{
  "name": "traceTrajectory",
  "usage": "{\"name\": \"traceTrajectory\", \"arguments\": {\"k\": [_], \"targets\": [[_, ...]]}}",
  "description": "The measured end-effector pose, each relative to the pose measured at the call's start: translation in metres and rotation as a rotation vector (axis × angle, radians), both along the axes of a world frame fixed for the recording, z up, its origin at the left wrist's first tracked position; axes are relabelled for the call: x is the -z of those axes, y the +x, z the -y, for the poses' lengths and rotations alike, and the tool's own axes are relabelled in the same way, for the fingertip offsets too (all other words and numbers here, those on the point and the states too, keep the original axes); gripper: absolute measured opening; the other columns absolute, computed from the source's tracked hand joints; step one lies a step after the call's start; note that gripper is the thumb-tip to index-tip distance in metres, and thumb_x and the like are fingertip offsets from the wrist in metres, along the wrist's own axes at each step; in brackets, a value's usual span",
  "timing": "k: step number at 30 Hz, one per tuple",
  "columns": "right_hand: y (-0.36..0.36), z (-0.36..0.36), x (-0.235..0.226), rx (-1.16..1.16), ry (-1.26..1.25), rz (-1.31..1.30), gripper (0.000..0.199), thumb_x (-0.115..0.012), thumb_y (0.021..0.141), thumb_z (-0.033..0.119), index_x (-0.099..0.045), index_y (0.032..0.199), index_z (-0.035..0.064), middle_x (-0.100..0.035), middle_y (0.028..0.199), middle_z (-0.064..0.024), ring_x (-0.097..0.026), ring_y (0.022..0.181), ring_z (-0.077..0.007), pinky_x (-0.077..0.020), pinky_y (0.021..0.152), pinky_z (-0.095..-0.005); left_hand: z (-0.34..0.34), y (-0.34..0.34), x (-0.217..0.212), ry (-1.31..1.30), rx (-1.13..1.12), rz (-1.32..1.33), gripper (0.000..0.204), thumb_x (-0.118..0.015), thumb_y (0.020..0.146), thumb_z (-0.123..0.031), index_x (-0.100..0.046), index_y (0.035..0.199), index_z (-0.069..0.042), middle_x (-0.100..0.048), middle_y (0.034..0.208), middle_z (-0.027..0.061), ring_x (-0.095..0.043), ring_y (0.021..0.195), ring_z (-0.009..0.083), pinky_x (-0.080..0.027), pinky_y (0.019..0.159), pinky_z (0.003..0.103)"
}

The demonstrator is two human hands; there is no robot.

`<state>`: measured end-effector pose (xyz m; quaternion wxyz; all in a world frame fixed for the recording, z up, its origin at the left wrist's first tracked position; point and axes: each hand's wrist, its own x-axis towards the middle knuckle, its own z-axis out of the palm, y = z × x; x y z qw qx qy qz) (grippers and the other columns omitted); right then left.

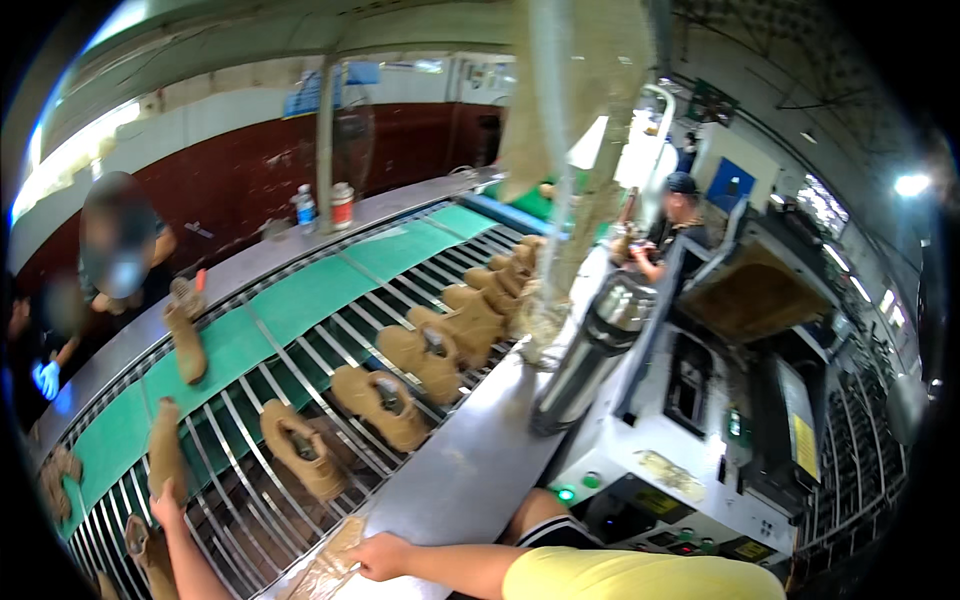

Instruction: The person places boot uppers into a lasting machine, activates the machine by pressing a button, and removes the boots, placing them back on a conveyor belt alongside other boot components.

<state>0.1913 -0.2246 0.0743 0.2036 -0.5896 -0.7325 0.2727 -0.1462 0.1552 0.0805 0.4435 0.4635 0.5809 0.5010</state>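
Note:
My left hand point(170, 502) grips a tan shoe point(166, 448) by its lower end, holding it up over the metal rollers at the near left. Close by, another tan shoe point(150, 556) sits partly behind my left forearm. My right hand point(382, 556) is closed above the metal ledge, beside a patch of brown tape point(330, 565); what its fingers hold, if anything, is too small to make out. Between and beyond my hands, several tan shoes stand in a row on the rollers, the nearest one point(300, 450) with its opening up. A single shoe point(186, 345) rests on the green belt.
A green belt point(300, 300) runs along the roller conveyor point(235, 430). To the right, a steel thermos point(595, 350) stands on the ledge by a white machine point(660, 400) with a raised lid. Two people are across the belt at left; another person point(682, 215) sits at far right.

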Motion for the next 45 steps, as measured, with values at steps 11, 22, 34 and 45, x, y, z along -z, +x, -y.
{"name": "traceTrajectory", "arguments": {"k": [11,22,34,45], "targets": [[0.006,0.009,-0.010,0.105,0.132,-0.021,0.022,-0.057,0.078,0.026,-0.058,0.091,0.0088,-0.064,0.080,-0.0151,-0.062,0.078,-0.0358,-0.0485,0.067,-0.0471,0.258,-0.028,-0.142,-0.337,0.284,-0.168,0.073,-0.071,0.079,-0.032,-0.038,0.136,-0.001,-0.049,0.130,0.0155,-0.053,0.113,0.0335,-0.053,0.081,0.047],[0.048,0.194,-0.009,0.395,-0.064,-0.410,0.020,-0.060,0.081,0.026,-0.063,0.094,0.0111,-0.068,0.083,-0.0081,-0.065,0.078,-0.0254,-0.0497,0.068,-0.0355,0.332,0.045,-0.057,0.270,0.142,-0.896,0.096,-0.074,0.059,-0.012,-0.027,0.141,0.003,-0.041,0.137,0.0230,-0.040,0.128,0.0345,-0.035,0.105,0.037],[0.115,0.316,-0.028,0.783,-0.113,-0.904,0.015,-0.058,0.088,0.016,-0.063,0.094,0.0034,-0.065,0.081,-0.0072,-0.062,0.071,-0.0163,-0.0498,0.066,-0.0281,0.380,0.014,-0.125,-0.347,0.336,0.441,0.061,-0.064,0.075,-0.016,-0.043,0.130,0.001,-0.055,0.121,0.0164,-0.056,0.108,0.0331,-0.048,0.091,0.048],[0.031,0.224,-0.178,0.179,-0.492,-2.413,0.055,-0.035,0.094,0.051,-0.050,0.129,0.0104,-0.053,0.131,-0.0118,-0.050,0.120,-0.0310,-0.0372,0.101,-0.0492,0.622,0.120,-0.081,-0.691,0.461,1.042,0.079,-0.055,0.074,-0.053,-0.044,0.134,-0.004,-0.049,0.134,0.0189,-0.048,0.121,0.0393,-0.036,0.102,0.058]]}}
